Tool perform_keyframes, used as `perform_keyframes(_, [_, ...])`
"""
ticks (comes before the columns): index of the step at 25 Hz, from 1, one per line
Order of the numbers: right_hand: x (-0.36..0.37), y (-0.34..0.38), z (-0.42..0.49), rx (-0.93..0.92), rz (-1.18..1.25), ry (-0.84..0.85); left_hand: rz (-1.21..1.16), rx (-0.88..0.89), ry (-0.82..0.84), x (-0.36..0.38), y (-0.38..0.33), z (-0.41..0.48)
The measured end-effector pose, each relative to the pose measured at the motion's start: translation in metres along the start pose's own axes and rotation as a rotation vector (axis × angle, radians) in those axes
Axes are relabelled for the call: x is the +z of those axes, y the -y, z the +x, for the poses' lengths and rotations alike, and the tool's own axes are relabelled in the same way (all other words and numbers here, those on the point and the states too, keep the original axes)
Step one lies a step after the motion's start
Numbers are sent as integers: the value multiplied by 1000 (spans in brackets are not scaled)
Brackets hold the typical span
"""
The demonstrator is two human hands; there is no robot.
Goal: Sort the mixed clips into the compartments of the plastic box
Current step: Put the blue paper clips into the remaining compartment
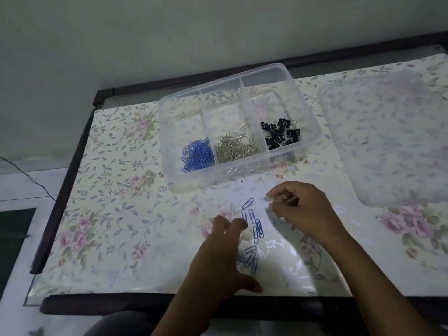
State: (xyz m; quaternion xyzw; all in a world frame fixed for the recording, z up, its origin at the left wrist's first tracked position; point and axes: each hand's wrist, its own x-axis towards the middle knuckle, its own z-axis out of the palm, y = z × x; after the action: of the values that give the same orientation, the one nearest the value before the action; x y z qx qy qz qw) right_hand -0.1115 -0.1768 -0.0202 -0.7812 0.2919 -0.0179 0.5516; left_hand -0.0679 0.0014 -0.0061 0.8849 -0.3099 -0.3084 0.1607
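Loose blue clips [253, 229] lie on the cloth [121, 214] between the hands, short of the plastic box [194, 180]; left hand [218, 258] spread and empty, right hand [300, 209] curled, whether pinching anything I can't tell, and that slick cloth may let a clip skid away when pinched

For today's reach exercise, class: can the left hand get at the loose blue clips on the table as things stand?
Probably yes. The left hand is right beside the blue clips, with nothing between them; the right hand is off to their other side.
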Motion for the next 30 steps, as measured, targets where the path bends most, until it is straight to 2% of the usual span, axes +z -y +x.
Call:
perform_keyframes(6, [-1, -1, 0, 14, 1, 9, -165, -20, -203, 4, 2, 30])
perform_keyframes(10, [0, -1, 0, 9, -23, 17, -280, 41, -327, -1, -2, 46])
perform_keyframes(12, [-1, -1, 0, 8, -38, 11, -258, 76, -391, -2, -2, 50])
perform_keyframes(17, [0, -2, -1, 16, -52, 14, 99, 26, -258, 3, -10, 49])
perform_keyframes(24, [1, -2, -1, 35, -82, 18, -132, 101, -302, 20, -23, 52])
perform_keyframes(30, [2, 0, -2, 43, -74, 13, -45, 137, -285, 24, -23, 54])
